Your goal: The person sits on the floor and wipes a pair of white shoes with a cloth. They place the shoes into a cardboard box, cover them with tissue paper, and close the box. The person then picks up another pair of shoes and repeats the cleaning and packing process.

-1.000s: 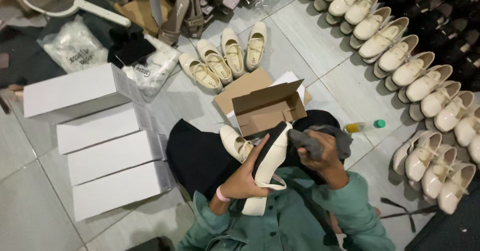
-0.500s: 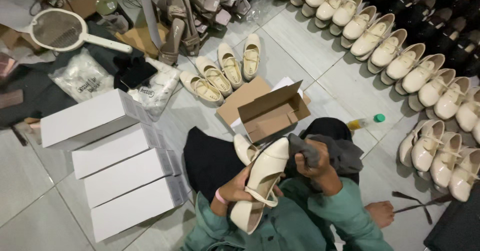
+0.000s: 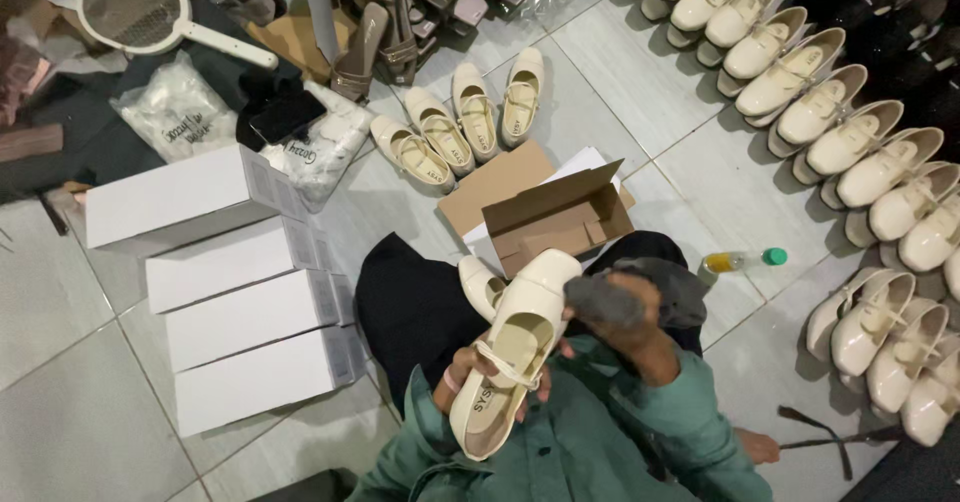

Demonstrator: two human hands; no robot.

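My left hand grips a cream strapped flat shoe from below, toe pointing away from me. My right hand holds a grey cloth pressed against the side of the shoe's toe. A second cream shoe lies on my dark-trousered lap just left of the held one. An open brown cardboard box sits on the floor right beyond my knees.
Several white shoe boxes are stacked on the tiles at left. Cream shoes lie ahead, and long rows of them fill the right side. A small bottle with green cap lies at right. A racket-shaped swatter is far left.
The view shifted slightly. The shoe stays in my left hand while my right hand with the cloth has moved along the shoe's toe.
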